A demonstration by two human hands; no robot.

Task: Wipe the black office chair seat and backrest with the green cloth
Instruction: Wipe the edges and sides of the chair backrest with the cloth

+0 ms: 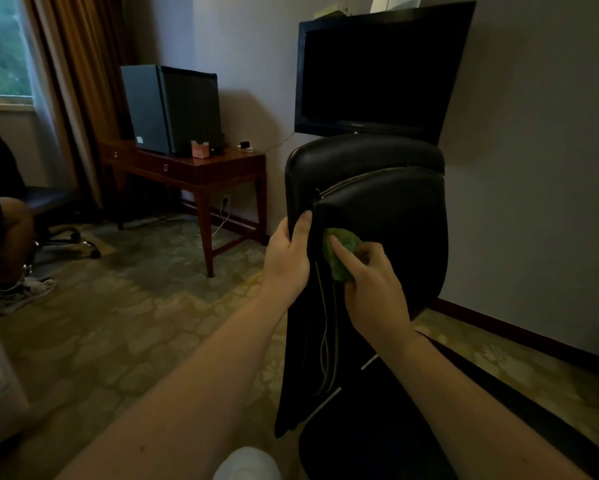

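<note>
The black office chair stands right of centre, its padded backrest point(388, 202) facing me and its seat point(377, 445) low in the frame, partly hidden by my right forearm. My left hand point(287, 258) grips the backrest's left edge, thumb on the front face. My right hand point(374, 285) presses the bunched green cloth point(341, 251) against the backrest's left middle, index finger stretched over it. Part of the cloth is hidden under my fingers.
A black TV point(377, 71) hangs on the wall right behind the chair. A wooden side table point(201, 171) with a small dark fridge point(169, 105) stands to the left. Another person's leg point(14, 244) and a second chair are at far left. Patterned carpet point(135, 323) covers the floor.
</note>
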